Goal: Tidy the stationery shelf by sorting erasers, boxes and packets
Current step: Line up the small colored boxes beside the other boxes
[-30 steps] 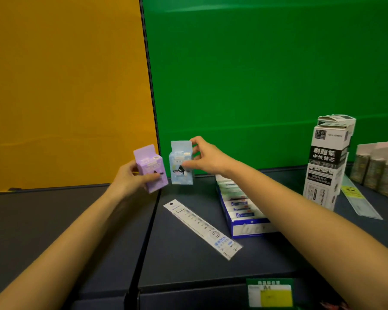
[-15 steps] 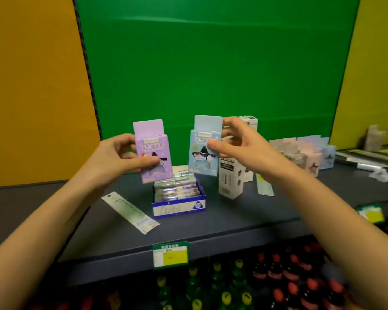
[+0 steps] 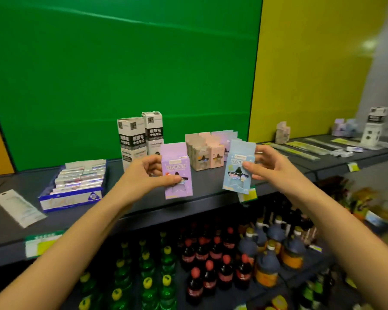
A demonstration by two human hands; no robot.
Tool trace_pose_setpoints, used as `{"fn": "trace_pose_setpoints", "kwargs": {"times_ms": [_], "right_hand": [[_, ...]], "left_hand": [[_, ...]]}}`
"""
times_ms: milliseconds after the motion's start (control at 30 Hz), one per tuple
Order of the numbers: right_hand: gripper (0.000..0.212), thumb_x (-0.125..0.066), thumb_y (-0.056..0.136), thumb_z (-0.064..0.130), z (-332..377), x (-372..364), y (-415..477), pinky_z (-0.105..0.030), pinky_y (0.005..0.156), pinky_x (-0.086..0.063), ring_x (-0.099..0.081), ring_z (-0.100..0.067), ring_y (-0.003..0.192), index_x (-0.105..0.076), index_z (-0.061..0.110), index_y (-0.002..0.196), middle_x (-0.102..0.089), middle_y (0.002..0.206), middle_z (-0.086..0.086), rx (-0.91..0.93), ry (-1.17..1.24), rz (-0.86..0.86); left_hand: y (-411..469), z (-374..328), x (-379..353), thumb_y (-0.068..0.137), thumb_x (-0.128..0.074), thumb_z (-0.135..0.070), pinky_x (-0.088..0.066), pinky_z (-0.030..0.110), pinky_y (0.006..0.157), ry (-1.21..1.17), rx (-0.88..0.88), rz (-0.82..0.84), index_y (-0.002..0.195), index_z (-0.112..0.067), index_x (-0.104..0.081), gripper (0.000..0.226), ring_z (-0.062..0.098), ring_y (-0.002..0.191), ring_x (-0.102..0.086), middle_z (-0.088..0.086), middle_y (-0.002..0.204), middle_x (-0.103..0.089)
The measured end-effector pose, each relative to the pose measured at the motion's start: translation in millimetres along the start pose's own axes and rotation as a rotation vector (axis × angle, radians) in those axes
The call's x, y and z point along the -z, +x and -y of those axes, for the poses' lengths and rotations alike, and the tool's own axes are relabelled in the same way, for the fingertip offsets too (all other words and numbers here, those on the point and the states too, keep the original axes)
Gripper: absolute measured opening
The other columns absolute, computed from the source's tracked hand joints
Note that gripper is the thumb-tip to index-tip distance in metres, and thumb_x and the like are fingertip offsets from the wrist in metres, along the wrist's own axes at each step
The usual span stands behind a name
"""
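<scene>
My left hand (image 3: 143, 173) pinches a small purple box (image 3: 177, 173) with a star-shaped window, held upright above the shelf's front edge. My right hand (image 3: 267, 166) grips a matching light blue box (image 3: 236, 168) by its right side. Both boxes hang in the air in front of a cluster of similar pink and beige star-window boxes (image 3: 208, 151) standing at the back of the dark grey shelf (image 3: 211, 182).
Two tall white-and-black refill boxes (image 3: 139, 137) stand left of the cluster. A blue tray of packets (image 3: 76, 182) and a flat white packet (image 3: 18, 206) lie at the left. Rulers and small boxes (image 3: 318, 146) sit on the shelf at the right. Bottles (image 3: 211, 260) fill the lower shelf.
My view has swung to the right along the shelf. Both hands moved right with their boxes and now hang in front of the pink and beige cluster.
</scene>
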State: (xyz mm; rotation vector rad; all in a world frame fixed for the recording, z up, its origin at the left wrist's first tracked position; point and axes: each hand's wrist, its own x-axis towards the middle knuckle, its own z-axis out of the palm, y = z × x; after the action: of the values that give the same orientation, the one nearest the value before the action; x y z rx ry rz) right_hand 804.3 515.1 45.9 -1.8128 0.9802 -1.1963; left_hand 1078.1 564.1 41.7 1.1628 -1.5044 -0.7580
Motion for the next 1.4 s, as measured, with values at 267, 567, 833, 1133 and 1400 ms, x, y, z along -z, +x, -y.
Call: {"fn": "trace_pose_setpoints", "kwargs": {"times_ms": [267, 567, 833, 1133, 1400], "right_hand": [[0.037, -0.061, 0.086, 0.016, -37.3, 68.0, 16.4, -0.016, 0.068, -0.054, -0.063, -0.014, 0.090, -0.050, 0.015, 0.122, -0.062, 0.112, -0.011, -0.038, -0.058, -0.045], [0.038, -0.065, 0.082, 0.014, -74.3, 110.5, 100.1, -0.031, 0.083, -0.050, -0.060, -0.019, 0.095, -0.049, 0.012, 0.118, -0.065, 0.100, -0.002, -0.002, -0.113, 0.020], [0.035, -0.069, 0.079, 0.022, -91.9, 133.1, 185.1, -0.023, 0.074, -0.049, -0.060, -0.015, 0.090, -0.053, 0.018, 0.110, -0.058, 0.097, 0.009, 0.005, -0.201, 0.062], [0.028, -0.069, 0.078, 0.016, -120.4, 141.9, 225.7, -0.024, 0.078, -0.050, -0.062, -0.008, 0.085, -0.051, 0.025, 0.096, -0.061, 0.095, 0.004, -0.004, -0.159, 0.293], [0.028, -0.071, 0.077, 0.017, -148.3, 137.8, 241.6, -0.020, 0.076, -0.052, -0.064, -0.012, 0.095, -0.052, 0.025, 0.095, -0.061, 0.099, 0.005, 0.028, -0.163, 0.397]], "left_hand": [[52.3, -0.6, -74.9, 0.067, -0.077, -0.003, -0.055, 0.018, 0.065, 0.045, -0.039, 0.079, 0.093, -0.019, -0.059, 0.035, 0.015, 0.074, -0.063, 0.016, 0.105, -0.069], [155.2, 9.1, -120.9, 0.070, -0.075, -0.011, -0.054, 0.028, 0.069, 0.241, -0.061, 0.047, 0.108, -0.017, -0.040, 0.051, 0.015, 0.073, -0.062, -0.001, 0.099, -0.059], [231.2, 7.2, -139.2, 0.066, -0.080, -0.014, -0.043, 0.031, 0.070, 0.382, -0.128, 0.088, 0.088, -0.013, -0.056, 0.032, 0.019, 0.070, -0.053, 0.000, 0.083, -0.058], [260.6, 26.1, -154.1, 0.068, -0.079, -0.018, -0.052, 0.041, 0.076, 0.560, -0.144, 0.105, 0.097, -0.013, -0.049, 0.043, 0.021, 0.071, -0.063, 0.007, 0.098, -0.061], [258.1, 38.1, -158.6, 0.067, -0.079, -0.032, -0.040, 0.017, 0.061, 0.777, -0.189, 0.044, 0.103, -0.017, -0.049, 0.049, 0.004, 0.064, -0.048, -0.011, 0.082, -0.055]]}}
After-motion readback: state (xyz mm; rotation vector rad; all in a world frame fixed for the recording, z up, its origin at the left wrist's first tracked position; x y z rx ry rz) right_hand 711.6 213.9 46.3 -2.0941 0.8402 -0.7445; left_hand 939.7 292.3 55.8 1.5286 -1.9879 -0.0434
